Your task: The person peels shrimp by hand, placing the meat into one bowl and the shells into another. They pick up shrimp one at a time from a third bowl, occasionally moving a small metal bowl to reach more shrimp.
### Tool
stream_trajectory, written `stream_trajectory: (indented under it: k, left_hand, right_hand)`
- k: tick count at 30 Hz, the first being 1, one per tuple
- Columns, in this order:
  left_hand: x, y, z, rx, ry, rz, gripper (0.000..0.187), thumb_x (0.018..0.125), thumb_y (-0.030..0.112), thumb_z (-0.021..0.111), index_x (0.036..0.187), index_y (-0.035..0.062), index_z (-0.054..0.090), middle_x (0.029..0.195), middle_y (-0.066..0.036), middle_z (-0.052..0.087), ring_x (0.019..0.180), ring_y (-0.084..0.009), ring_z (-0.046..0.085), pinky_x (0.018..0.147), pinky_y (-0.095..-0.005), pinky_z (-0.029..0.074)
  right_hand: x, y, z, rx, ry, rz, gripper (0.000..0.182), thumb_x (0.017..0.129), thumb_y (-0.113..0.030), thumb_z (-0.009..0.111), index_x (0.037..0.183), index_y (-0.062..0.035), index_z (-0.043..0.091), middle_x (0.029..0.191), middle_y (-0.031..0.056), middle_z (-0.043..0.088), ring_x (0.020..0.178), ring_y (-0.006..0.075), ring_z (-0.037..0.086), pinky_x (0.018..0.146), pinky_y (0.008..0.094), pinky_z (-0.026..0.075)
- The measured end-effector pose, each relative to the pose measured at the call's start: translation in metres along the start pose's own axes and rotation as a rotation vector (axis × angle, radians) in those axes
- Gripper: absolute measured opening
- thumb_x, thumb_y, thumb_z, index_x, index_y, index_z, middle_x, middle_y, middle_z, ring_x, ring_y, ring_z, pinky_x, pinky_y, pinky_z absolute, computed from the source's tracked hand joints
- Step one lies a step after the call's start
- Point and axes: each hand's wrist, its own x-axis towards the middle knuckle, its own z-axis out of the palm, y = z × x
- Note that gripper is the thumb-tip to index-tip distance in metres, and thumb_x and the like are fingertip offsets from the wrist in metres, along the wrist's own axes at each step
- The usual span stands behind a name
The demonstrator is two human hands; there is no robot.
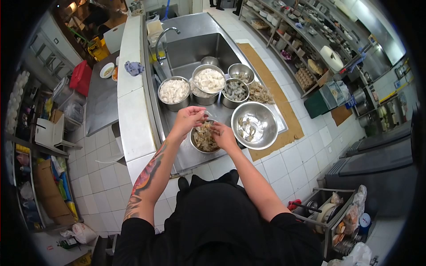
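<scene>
Above a metal pot (193, 141) of unpeeled shrimp (205, 138), my left hand (190, 120) is closed in a pinch on a small translucent piece that looks like a shrimp. My right hand (224, 134) is at the pot's right side, its fingers curled together over the shrimp; whatever they hold is hidden. To the right, a wide steel bowl (265, 128) has several shrimp on its bottom. Behind my hands stand pots of pale shrimp meat (174, 91) and a pot of grey shrimp (235, 90).
A pile of shrimp shells (260, 93) lies at the counter's right edge. Beyond the pots are the sink (191, 55) and its faucet (160, 48). A white tiled ledge (131, 95) holds a crumpled blue cloth (134, 68). Cardboard (284, 106) covers the floor at right.
</scene>
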Motion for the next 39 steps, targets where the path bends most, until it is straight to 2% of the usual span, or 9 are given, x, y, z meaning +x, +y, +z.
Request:
stream_trajectory:
  k: [1, 3, 7, 13, 20, 22, 32, 34, 39]
  left_hand:
    - [0.0, -0.002, -0.002, 0.032, -0.018, 0.019, 0.027, 0.1, 0.014, 0.066, 0.123, -0.0001, 0.066, 0.104, -0.008, 0.073, 0.095, -0.0143, 0.072, 0.079, -0.0272, 0.058]
    - [0.004, -0.01, -0.007, 0.053, -0.027, 0.038, 0.026, 0.1, 0.014, 0.067, 0.123, 0.0006, 0.067, 0.104, -0.007, 0.074, 0.095, -0.0135, 0.072, 0.079, -0.0277, 0.057]
    - [0.007, -0.02, -0.001, 0.184, -0.127, 0.164, 0.029, 0.098, 0.015, 0.07, 0.122, -0.0003, 0.067, 0.103, -0.007, 0.073, 0.095, -0.0126, 0.071, 0.076, -0.0271, 0.057]
    - [0.008, -0.024, 0.002, 0.36, -0.063, 0.275, 0.047, 0.096, 0.022, 0.073, 0.134, -0.0021, 0.057, 0.123, -0.012, 0.065, 0.095, -0.016, 0.072, 0.076, -0.0287, 0.058]
    - [-0.001, -0.026, -0.003, 0.872, -0.139, 0.424, 0.053, 0.094, 0.032, 0.072, 0.133, -0.0008, 0.059, 0.117, -0.019, 0.065, 0.095, -0.0296, 0.072, 0.081, -0.0386, 0.056]
    - [-0.001, -0.029, -0.005, 0.959, -0.16, 0.443, 0.051, 0.093, 0.031, 0.072, 0.131, 0.0001, 0.061, 0.117, -0.02, 0.065, 0.095, -0.0318, 0.071, 0.082, -0.0399, 0.056]
    - [0.006, -0.028, -0.006, 1.079, -0.259, 0.442, 0.045, 0.092, 0.029, 0.072, 0.128, 0.0029, 0.065, 0.115, -0.02, 0.066, 0.097, -0.0351, 0.068, 0.085, -0.0436, 0.053]
    - [0.006, -0.026, -0.006, 1.08, -0.258, 0.433, 0.044, 0.092, 0.029, 0.072, 0.127, 0.0027, 0.065, 0.114, -0.02, 0.067, 0.097, -0.0353, 0.068, 0.086, -0.0437, 0.053]
    - [0.006, -0.03, -0.007, 1.085, -0.257, 0.439, 0.044, 0.091, 0.03, 0.073, 0.125, 0.0019, 0.067, 0.112, -0.021, 0.067, 0.099, -0.0362, 0.067, 0.087, -0.044, 0.053]
  right_hand:
    - [0.008, -0.011, -0.011, 0.0, -0.003, -0.001, 0.032, 0.102, -0.017, 0.062, 0.126, 0.0049, 0.064, 0.101, 0.0111, 0.073, 0.085, 0.0147, 0.071, 0.071, 0.0293, 0.059]
    - [0.027, -0.035, -0.04, 0.978, -0.003, 0.767, 0.029, 0.102, -0.017, 0.063, 0.122, 0.0041, 0.067, 0.102, 0.0105, 0.074, 0.087, 0.013, 0.07, 0.073, 0.0282, 0.058]
    - [0.053, -0.05, -0.068, 1.275, 0.024, 0.735, 0.025, 0.102, -0.018, 0.064, 0.112, 0.0034, 0.072, 0.096, 0.0081, 0.073, 0.083, 0.0108, 0.069, 0.073, 0.0268, 0.057]
    - [0.103, 0.017, -0.082, 0.969, 0.292, 0.604, 0.023, 0.1, -0.022, 0.066, 0.101, -0.0001, 0.074, 0.078, 0.0023, 0.071, 0.068, 0.008, 0.063, 0.064, 0.0246, 0.05]
    - [0.076, 0.156, -0.098, -0.015, 0.226, 0.654, 0.024, 0.09, -0.026, 0.068, 0.102, -0.0085, 0.078, 0.094, 0.015, 0.076, 0.085, 0.0328, 0.074, 0.079, 0.0429, 0.057]
    - [0.05, 0.148, -0.1, -0.28, -0.184, 0.765, 0.018, 0.088, -0.022, 0.067, 0.1, -0.0178, 0.08, 0.098, 0.0171, 0.075, 0.092, 0.0363, 0.072, 0.082, 0.0472, 0.057]
    - [0.009, 0.128, -0.095, -0.207, -0.091, 0.703, 0.021, 0.081, -0.011, 0.066, 0.096, -0.0146, 0.079, 0.094, 0.0155, 0.075, 0.09, 0.035, 0.072, 0.079, 0.0473, 0.057]
    - [-0.002, 0.129, -0.102, -0.249, -0.518, 0.488, 0.019, 0.08, -0.007, 0.066, 0.092, -0.0156, 0.078, 0.095, 0.0146, 0.073, 0.091, 0.0358, 0.07, 0.079, 0.0471, 0.057]
    - [-0.039, 0.12, -0.1, -0.333, -0.602, 0.211, 0.009, 0.078, -0.009, 0.068, 0.085, -0.0136, 0.072, 0.101, 0.0153, 0.063, 0.099, 0.0374, 0.065, 0.083, 0.0482, 0.054]
